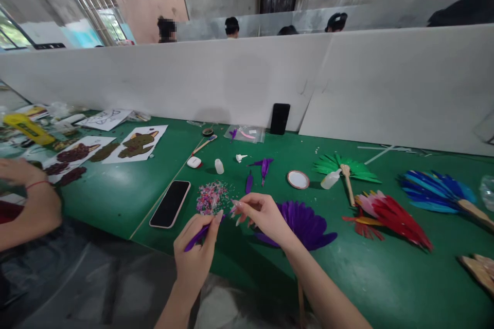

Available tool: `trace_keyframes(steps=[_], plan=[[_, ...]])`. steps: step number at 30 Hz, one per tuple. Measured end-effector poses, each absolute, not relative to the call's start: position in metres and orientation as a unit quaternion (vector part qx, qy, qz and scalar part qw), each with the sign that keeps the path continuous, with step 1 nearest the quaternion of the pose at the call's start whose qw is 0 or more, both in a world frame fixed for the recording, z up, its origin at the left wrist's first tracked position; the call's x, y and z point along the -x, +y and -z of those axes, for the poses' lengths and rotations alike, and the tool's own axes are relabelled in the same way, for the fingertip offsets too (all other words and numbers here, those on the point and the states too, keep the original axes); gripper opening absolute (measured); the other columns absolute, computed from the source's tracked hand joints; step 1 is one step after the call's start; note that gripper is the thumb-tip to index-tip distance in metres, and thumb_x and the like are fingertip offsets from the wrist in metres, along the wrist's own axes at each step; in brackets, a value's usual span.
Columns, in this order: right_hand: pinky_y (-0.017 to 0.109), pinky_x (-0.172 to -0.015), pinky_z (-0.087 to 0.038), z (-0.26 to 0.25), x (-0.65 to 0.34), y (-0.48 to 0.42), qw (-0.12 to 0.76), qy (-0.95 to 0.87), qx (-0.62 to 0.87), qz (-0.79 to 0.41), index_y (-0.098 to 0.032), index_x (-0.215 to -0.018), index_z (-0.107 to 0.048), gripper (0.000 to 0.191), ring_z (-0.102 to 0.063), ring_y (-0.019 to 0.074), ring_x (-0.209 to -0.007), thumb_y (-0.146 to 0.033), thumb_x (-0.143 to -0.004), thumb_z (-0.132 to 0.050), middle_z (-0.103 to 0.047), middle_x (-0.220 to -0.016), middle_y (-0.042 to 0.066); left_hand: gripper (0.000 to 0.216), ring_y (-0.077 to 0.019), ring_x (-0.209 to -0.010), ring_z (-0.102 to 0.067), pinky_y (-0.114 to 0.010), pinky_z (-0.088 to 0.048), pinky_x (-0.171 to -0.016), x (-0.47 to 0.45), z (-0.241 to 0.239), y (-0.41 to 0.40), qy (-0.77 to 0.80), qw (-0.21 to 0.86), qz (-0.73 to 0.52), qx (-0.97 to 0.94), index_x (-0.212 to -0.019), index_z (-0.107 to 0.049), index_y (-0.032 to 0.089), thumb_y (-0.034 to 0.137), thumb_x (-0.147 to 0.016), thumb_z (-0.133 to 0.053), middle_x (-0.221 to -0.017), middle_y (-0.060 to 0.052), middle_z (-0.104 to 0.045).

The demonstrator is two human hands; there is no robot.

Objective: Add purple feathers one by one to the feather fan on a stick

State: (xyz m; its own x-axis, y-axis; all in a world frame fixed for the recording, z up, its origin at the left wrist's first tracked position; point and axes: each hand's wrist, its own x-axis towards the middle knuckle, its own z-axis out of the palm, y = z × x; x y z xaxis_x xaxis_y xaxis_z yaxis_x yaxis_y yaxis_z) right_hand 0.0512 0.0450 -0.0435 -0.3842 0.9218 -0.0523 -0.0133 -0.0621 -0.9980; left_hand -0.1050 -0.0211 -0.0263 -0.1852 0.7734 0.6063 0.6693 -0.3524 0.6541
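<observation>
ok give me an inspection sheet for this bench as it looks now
surface: green table, glossy, a seam running past the phone
job's things: purple feather; purple feather fan by the right wrist; sequin pile
clutter: phone lying flat, glue bottle, green fan, red fan, blue fan, collage sheets
grippers: left hand grips the feather; right hand fingers pinch at its far end
cables: nothing seen
surroundings: white partition; another person's arm at left; other people behind the partition
</observation>
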Motion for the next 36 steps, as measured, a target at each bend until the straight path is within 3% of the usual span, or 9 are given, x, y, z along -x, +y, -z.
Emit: trace_keyframes(steps=[4,11,17,22,27,30,33,36], plan=[[0.020,-0.042,-0.041,0.044,-0.052,0.045,0.376,-0.591,0.404,-0.588,-0.016,-0.075,-0.061,0.037,-0.065,0.0148,-0.056,-0.052,-0.084,-0.053,-0.066,-0.071,0.004,0.014,-0.0085,-0.053,-0.053,-0.019,-0.043,-0.055,0.106,0.025,-0.019,0.558,0.034,-0.506,-0.657,-0.071,-0.060,0.018,0.016,-0.085,-0.062,-0.060,0.003,-0.057],[0.023,-0.054,-0.039,0.036,-0.055,0.040,0.383,-0.666,0.423,-0.480,-0.020,-0.068,-0.052,0.030,-0.053,0.0120,-0.053,-0.038,-0.091,-0.049,-0.052,-0.057,-0.002,0.013,-0.0092,-0.054,-0.053,-0.020,-0.042,-0.057,0.107,0.025,-0.019,0.553,0.031,-0.510,-0.658,-0.071,-0.062,0.019,0.016,-0.084,-0.061,-0.059,0.003,-0.057],[0.021,-0.050,-0.038,0.021,-0.066,0.035,0.333,-0.676,0.360,-0.550,-0.019,-0.067,-0.049,0.033,-0.049,0.0097,-0.049,-0.041,-0.093,-0.047,-0.048,-0.055,-0.004,0.032,-0.0071,-0.039,-0.040,-0.020,-0.032,-0.041,0.110,0.014,-0.021,0.625,0.247,-0.525,-0.522,-0.054,-0.054,0.018,0.033,-0.081,-0.064,-0.045,0.006,-0.042],[0.020,-0.050,-0.041,0.018,-0.070,0.036,0.318,-0.630,0.301,-0.641,-0.019,-0.068,-0.048,0.037,-0.049,0.0087,-0.049,-0.048,-0.091,-0.048,-0.046,-0.057,-0.005,0.035,-0.0042,-0.035,-0.031,-0.016,-0.023,-0.035,0.120,0.015,-0.021,0.615,0.373,-0.561,-0.411,-0.055,-0.051,0.018,0.041,-0.077,-0.067,-0.040,0.008,-0.036],[0.020,-0.050,-0.042,0.023,-0.066,0.040,0.341,-0.670,0.388,-0.534,-0.021,-0.069,-0.043,0.038,-0.048,0.0087,-0.047,-0.045,-0.097,-0.035,-0.045,-0.054,-0.006,0.034,-0.0036,-0.034,-0.029,-0.015,-0.019,-0.033,0.134,0.020,-0.021,0.604,0.397,-0.601,-0.341,-0.063,-0.053,0.018,0.046,-0.073,-0.071,-0.041,0.009,-0.036],[0.021,-0.053,-0.043,0.032,-0.053,0.047,0.290,-0.740,0.463,-0.392,-0.021,-0.069,-0.043,0.040,-0.055,0.0109,-0.050,-0.038,-0.101,-0.026,-0.049,-0.054,-0.004,0.040,-0.0045,-0.037,-0.031,-0.017,-0.022,-0.037,0.134,0.027,-0.020,0.607,0.439,-0.550,-0.369,-0.058,-0.051,0.017,0.049,-0.072,-0.071,-0.041,0.008,-0.037],[0.028,-0.061,-0.044,0.046,-0.037,0.056,0.257,-0.766,0.483,-0.337,-0.018,-0.067,-0.053,0.034,-0.063,0.0187,-0.063,-0.030,-0.096,-0.042,-0.060,-0.061,0.004,0.041,-0.0064,-0.041,-0.038,-0.019,-0.029,-0.044,0.124,0.045,-0.019,0.593,0.527,-0.440,-0.421,-0.056,-0.053,0.017,0.049,-0.069,-0.074,-0.041,0.006,-0.044],[0.034,-0.070,-0.048,0.057,-0.027,0.062,0.239,-0.792,0.465,-0.315,-0.014,-0.096,-0.065,0.014,-0.066,0.0245,-0.082,-0.023,-0.087,-0.059,-0.069,-0.093,0.012,0.042,-0.0101,-0.046,-0.047,-0.021,-0.034,-0.048,0.110,0.074,-0.018,0.559,0.623,-0.317,-0.445,-0.057,-0.055,0.016,0.052,-0.065,-0.075,-0.045,0.002,-0.052]])
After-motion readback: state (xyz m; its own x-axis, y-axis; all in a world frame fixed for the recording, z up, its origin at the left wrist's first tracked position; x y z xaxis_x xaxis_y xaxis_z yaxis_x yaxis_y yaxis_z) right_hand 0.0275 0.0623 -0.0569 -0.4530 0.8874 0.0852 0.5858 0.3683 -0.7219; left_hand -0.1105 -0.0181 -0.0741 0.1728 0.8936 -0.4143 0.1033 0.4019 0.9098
